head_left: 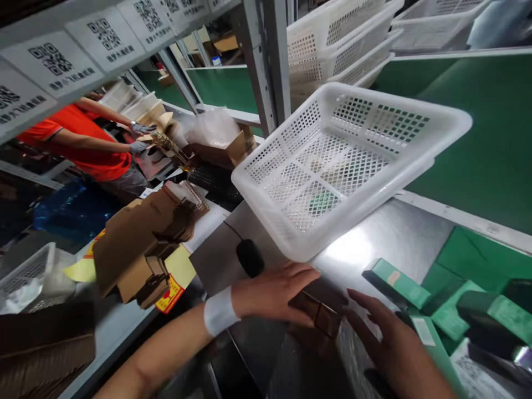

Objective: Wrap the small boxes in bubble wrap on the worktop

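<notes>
Left hand (272,293) flat on brown box (318,310), right hand (386,338) beside.

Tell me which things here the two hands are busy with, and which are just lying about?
In hand:
left hand and right hand, both on the small brown box
steel table under it

Lying about:
white basket, empty, tilted
green boxes at the right
black mouse
flat cardboard stack at the left
another person's gloved hands farther back
</notes>
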Demonstrator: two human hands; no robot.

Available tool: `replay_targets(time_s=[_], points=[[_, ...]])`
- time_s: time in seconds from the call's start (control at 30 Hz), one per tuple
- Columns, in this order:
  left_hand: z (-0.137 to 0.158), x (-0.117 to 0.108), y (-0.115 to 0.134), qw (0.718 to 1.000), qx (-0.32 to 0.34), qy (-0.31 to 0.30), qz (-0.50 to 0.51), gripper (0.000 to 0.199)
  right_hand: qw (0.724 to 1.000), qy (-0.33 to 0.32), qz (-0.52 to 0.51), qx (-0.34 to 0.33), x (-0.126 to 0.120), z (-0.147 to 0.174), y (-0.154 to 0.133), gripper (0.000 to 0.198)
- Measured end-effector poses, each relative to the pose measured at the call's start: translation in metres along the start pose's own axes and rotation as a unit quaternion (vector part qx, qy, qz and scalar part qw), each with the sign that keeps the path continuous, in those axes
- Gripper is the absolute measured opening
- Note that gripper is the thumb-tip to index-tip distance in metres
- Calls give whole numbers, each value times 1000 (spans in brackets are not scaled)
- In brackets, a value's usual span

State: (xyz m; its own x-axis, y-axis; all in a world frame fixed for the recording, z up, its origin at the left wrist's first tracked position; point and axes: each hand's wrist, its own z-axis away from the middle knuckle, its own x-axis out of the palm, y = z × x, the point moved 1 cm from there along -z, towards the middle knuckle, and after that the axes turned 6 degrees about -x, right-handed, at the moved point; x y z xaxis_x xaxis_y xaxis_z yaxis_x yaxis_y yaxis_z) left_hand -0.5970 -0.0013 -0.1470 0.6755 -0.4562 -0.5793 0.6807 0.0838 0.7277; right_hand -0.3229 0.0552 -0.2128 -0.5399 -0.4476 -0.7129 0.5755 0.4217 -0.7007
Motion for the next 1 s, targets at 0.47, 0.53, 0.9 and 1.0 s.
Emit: replay_targets(time_s=[0.47, 0.53, 0.9, 1.0], points=[[-45, 9, 0, 989, -36, -104, -101, 56, 950, -242, -170, 105, 5, -41, -28, 57], [-38, 16, -7, 993, -47, -96, -41, 71, 946, -247, -191, 90, 5, -37, -37, 60], [-12, 47, -43, 998, 56, -1, 26, 84, 972, -33, -215, -89, 23, -13, -30, 23], [-8, 49, -44, 994, 106, 29, -18, 73, 977, -24, -173, -123, 31, -1, -23, 21]])
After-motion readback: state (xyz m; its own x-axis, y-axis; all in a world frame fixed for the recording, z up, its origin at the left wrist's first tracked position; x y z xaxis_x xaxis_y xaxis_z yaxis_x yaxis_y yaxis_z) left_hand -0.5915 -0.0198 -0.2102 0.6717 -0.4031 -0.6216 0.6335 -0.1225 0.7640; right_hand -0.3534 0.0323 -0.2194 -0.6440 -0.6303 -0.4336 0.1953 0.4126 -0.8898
